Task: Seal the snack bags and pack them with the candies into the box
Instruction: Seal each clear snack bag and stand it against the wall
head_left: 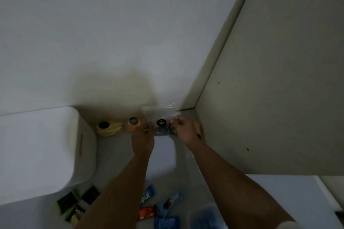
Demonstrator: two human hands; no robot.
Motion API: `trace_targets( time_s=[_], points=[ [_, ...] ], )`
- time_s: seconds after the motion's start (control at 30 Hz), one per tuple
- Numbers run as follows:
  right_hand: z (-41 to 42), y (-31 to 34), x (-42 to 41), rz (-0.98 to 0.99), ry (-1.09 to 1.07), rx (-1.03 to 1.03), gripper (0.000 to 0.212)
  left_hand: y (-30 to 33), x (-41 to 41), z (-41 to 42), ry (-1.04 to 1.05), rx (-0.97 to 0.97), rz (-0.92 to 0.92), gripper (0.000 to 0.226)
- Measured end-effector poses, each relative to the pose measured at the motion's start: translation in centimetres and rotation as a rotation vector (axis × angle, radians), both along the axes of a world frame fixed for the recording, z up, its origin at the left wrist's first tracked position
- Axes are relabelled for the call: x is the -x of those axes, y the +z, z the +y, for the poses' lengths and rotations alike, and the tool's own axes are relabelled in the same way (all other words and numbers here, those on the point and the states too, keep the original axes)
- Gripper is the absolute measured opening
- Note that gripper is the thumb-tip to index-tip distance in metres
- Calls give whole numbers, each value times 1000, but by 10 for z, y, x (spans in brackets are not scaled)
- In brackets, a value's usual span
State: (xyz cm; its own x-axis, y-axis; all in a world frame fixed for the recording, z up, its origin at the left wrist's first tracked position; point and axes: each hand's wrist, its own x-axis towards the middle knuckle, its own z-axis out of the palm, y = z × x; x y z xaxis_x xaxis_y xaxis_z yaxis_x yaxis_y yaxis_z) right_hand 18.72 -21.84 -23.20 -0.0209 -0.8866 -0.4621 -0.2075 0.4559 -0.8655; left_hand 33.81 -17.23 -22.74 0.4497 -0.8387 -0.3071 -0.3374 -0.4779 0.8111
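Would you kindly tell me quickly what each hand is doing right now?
Left hand: pinches the left edge of the clear plastic snack bag with the round black label.
Right hand: fingers curled on the same bag's right side.

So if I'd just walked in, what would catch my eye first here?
Probably the two hands at the back of the counter: the left hand and right hand both hold a clear snack bag with a round dark label. Left of it stand two more bags, one orange, one yellow. Nearer the camera, bright candy wrappers lie scattered.
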Motion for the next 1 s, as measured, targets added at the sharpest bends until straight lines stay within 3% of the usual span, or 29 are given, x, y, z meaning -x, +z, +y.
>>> trace_targets(
  time_s=[0.13, 0.23, 0.33, 0.43, 0.5, 0.6, 0.73, 0.87, 1.0],
  points=[
    [-19, -15, -11, -31, 2, -12, 9, -12, 2, -15, 108, -20, -33, 29],
    [-25, -21, -12, -9, 99, -6, 17, -20, 2, -22, 127, -1, -48, 29],
    [-26, -20, -10, 91, 178, 110, 34, -27, -2, -23, 186, -24, -7, 37],
    [-15, -11, -4, 139, 102, 114, 24, -44, -6, -15, 228, -60, 68, 49],
    [1, -1, 3, 284, 53, 124, 26, -40, -2, -9, 233, -62, 105, 41],
    [35, -3, 20, 478, -53, 181, 42, -19, 9, 0, 71, -166, 105, 29],
    [74, -15, 40, 677, -41, 63, 51, -32, 33, 15, -145, -371, 277, 45],
    [95, -27, 50, 663, -10, -68, 47, -17, 60, 34, -313, -429, 357, 44],
    [99, -33, 56, 654, -44, -136, 42, -30, 66, 43, -386, -438, 318, 48]
  ],
)
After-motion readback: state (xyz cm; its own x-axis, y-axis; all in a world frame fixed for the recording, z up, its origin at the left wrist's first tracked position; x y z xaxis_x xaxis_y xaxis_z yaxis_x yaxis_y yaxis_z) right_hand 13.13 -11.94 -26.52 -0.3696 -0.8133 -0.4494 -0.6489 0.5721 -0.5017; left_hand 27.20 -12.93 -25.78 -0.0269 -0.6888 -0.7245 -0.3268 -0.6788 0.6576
